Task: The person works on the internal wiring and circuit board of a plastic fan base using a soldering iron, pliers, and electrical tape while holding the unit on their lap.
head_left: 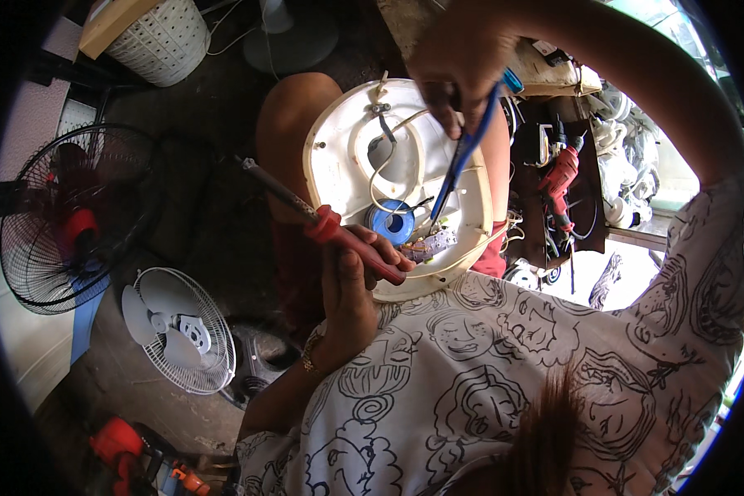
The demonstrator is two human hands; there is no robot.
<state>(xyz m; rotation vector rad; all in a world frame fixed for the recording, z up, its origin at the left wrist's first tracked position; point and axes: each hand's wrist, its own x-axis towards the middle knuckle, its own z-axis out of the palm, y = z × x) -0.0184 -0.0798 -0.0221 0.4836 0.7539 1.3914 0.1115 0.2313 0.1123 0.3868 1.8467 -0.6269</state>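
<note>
Across my lap lies a white round plastic housing (458,182), its hollow side up, with cream wires inside. My left hand (351,285) is closed around the red handle of a soldering iron (330,231). The iron's worn metal end points up and left, away from the housing. My right hand (463,70) reaches over from the upper right, closed on a long blue tool with a narrow pointed end (463,161); its exact kind is unclear. That point is near a small circuit board (430,245) at the housing's near side. Beside the board sits a blue solder spool (390,221).
To the left are a black-caged fan (78,219) and a white fan head (182,331) on the floor. A white woven basket (161,45) stands at the far left. Right of my knee lie a red drill (562,182) and bagged white parts (624,157). Red-orange tools (120,446) are at lower left.
</note>
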